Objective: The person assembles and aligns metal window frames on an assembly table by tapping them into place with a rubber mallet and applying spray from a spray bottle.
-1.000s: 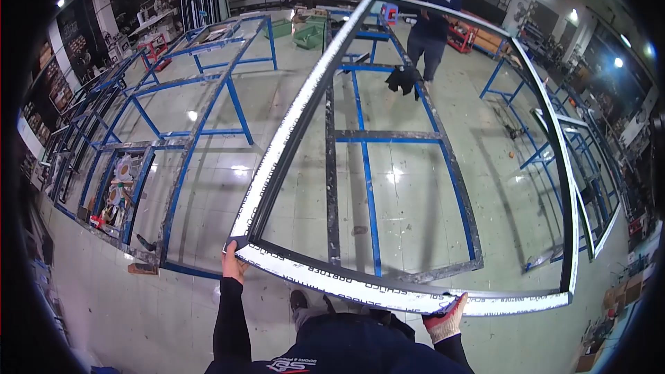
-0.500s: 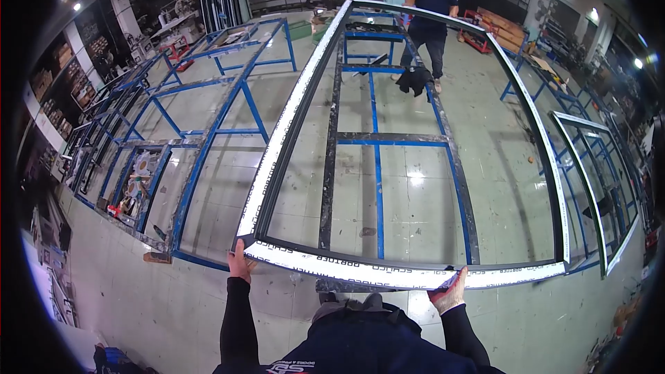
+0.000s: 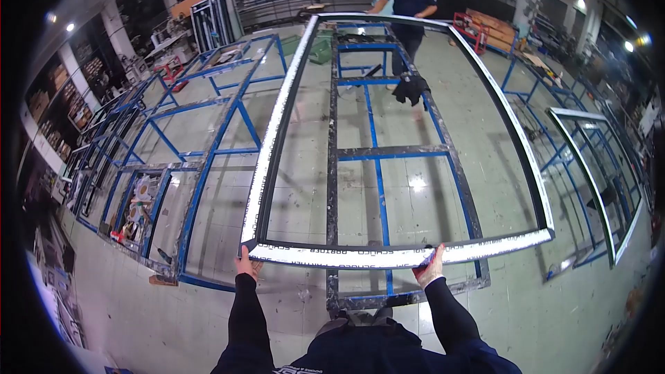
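A large rectangular aluminium window frame (image 3: 273, 131), wrapped in white printed film, is held level above a blue steel work stand (image 3: 377, 152). My left hand (image 3: 244, 264) grips its near left corner. My right hand (image 3: 429, 269), in a red and white glove, grips the near rail further right. At the far end a person (image 3: 409, 0) in a dark shirt holds the opposite rail.
More blue stands (image 3: 208, 118) fill the left side, one with clutter in its near bay. Another window frame (image 3: 596, 173) lies on a stand to the right. A dark cloth (image 3: 410, 88) hangs on the stand beneath the frame. Shelving lines the walls.
The frame has swung from tilted to level and come down over the blue stand. The person at the far end has moved back with it. My hands kept their grip.
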### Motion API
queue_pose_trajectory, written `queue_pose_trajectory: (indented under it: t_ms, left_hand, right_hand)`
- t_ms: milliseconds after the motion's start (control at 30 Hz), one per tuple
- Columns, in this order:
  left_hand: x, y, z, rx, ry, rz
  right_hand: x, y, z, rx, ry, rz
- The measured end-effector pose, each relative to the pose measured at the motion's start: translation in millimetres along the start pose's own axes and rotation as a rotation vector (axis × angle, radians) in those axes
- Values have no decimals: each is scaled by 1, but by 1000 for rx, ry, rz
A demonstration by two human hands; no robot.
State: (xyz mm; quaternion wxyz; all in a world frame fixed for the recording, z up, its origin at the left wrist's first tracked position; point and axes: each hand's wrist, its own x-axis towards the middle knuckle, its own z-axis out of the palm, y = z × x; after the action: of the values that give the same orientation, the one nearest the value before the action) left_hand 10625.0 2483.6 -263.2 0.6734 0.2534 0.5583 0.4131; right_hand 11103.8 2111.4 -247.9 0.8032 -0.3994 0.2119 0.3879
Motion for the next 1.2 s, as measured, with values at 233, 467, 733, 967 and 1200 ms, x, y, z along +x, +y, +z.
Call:
queue_pose_trajectory:
  t_ms: [233,467,733,967,1200]
  left_hand:
    - [12,-20,-4,-40,-23,-99]
    - [28,-24,-29,-34,-72,-134]
    - [10,-13,-20,-2,-83,-128]
    - [12,-17,-21,-15,-75,-85]
    - [7,-15,-19,-7,-89,-80]
  right_hand:
    - [-14,8,6,-85,49,-100]
    - [-12,17,9,-121,145,-155]
    - [0,45,9,-36,127,-201]
    - [-2,57,-3,-283,179,-147]
    - [-7,72,5,-211,121,-152]
